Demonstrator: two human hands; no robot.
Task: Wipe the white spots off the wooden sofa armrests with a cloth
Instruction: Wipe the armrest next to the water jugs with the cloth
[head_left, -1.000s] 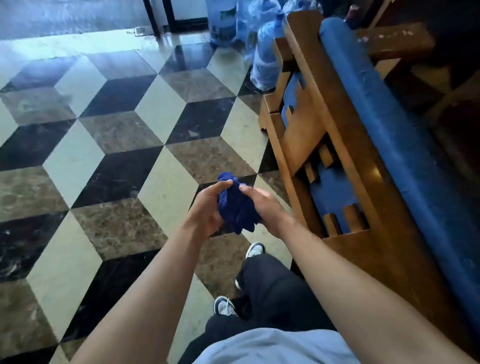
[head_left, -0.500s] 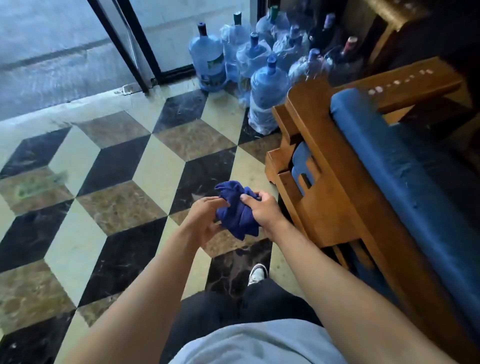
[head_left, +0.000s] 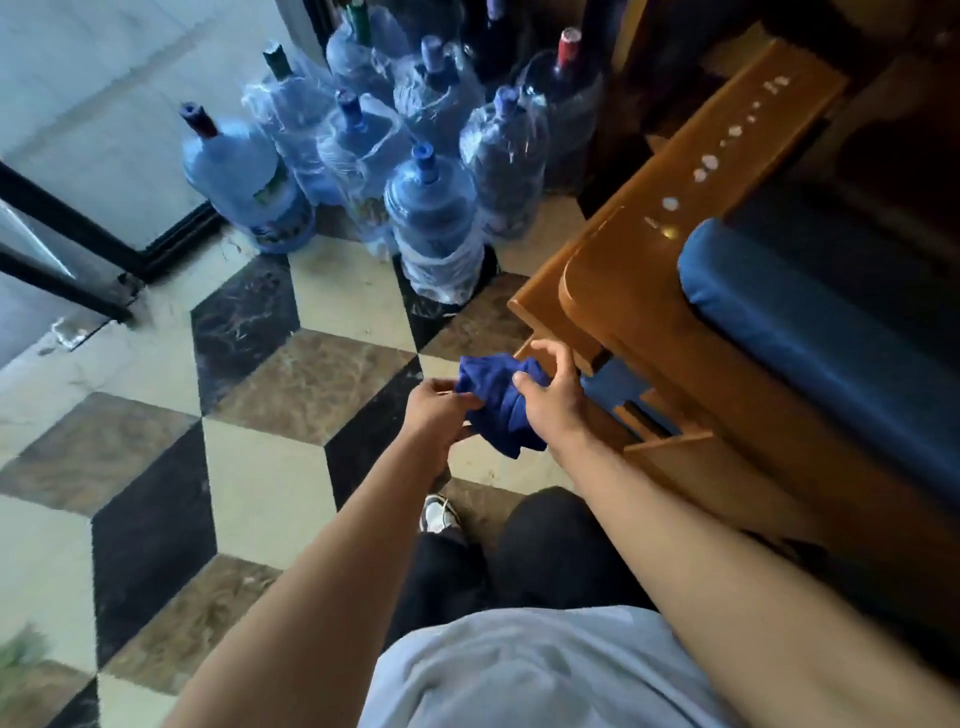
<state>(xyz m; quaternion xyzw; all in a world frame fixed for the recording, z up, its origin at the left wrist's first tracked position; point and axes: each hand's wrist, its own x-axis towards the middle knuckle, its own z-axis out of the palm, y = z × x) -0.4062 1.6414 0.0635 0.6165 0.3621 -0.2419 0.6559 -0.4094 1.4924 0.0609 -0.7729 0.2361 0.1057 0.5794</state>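
Observation:
A crumpled dark blue cloth (head_left: 496, 402) hangs between both my hands in front of me, over the floor. My left hand (head_left: 435, 410) pinches its left side and my right hand (head_left: 553, 392) grips its right side. Just right of them runs the wooden sofa armrest (head_left: 670, 171), slanting up to the right. A row of white spots (head_left: 709, 163) lies along its top, well beyond my hands. The sofa's blue cushion (head_left: 810, 332) lies to the right of the armrest.
Several large blue water bottles (head_left: 434, 218) wrapped in plastic stand on the floor beyond the armrest's end. A black-framed glass door (head_left: 78, 228) is at the left. The floor (head_left: 270, 364) is cube-patterned tile. My legs and a shoe (head_left: 439, 514) are below.
My view has tilted up and moved toward the armrest's end, bringing the water bottles and white spots closer. Both hands still hold the cloth and have shifted right, close to the sofa frame.

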